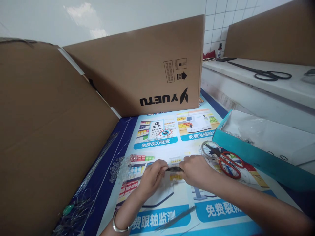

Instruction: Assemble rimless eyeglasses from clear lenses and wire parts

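Over the printed poster, my right hand (196, 169) is wrapped round a pair of dark pliers (175, 169), whose jaws point left. My left hand (154, 173), a silver bangle on its wrist, pinches at the tip of those jaws. Whatever sits between its fingers is too small to make out. Below the hands lies a bundle of thin grey wires (176, 219). Clear beads (121, 168) are heaped to the left of my left hand. Red-handled scissors (227, 162) rest beyond my right forearm, with a roll of clear tape (209, 149) by their blades.
Cardboard panels (137, 65) stand at the left and back. A teal box (253, 150) with clear pieces inside is at the right. Tangled wire pieces (76, 209) and long thin wires (97, 164) lie along the left. Large black scissors (268, 73) rest on the white ledge (295, 85).
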